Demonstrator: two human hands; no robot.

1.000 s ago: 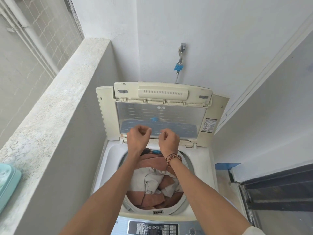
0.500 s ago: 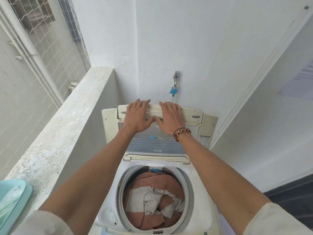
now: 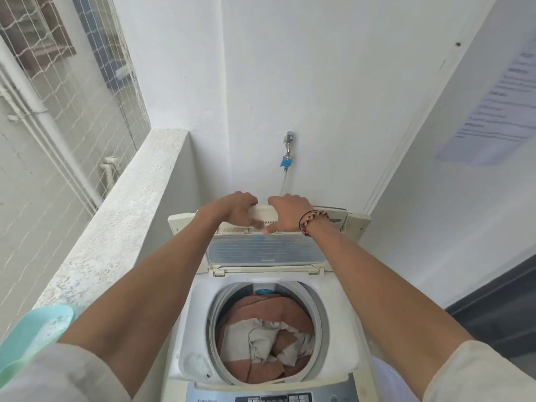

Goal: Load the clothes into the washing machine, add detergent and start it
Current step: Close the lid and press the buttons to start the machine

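Note:
A white top-loading washing machine (image 3: pixel 336 323) stands in front of me with its folding lid (image 3: pixel 266 250) raised. Brown and white clothes (image 3: pixel 266 340) fill the round drum. My left hand (image 3: pixel 232 210) and my right hand (image 3: pixel 287 211) both grip the lid's top edge side by side, fingers curled over it. A braided bracelet sits on my right wrist. The control panel (image 3: pixel 272 397) shows at the bottom edge.
A rough concrete ledge (image 3: pixel 116 221) runs along the left, with a mint-green plastic container (image 3: pixel 32 338) on its near end. A tap with a blue fitting (image 3: pixel 287 158) is on the back wall. A white wall and dark door frame are at the right.
My hands rose from the drum opening to the lid's top edge and closed their fingers over it. The view tilted upward.

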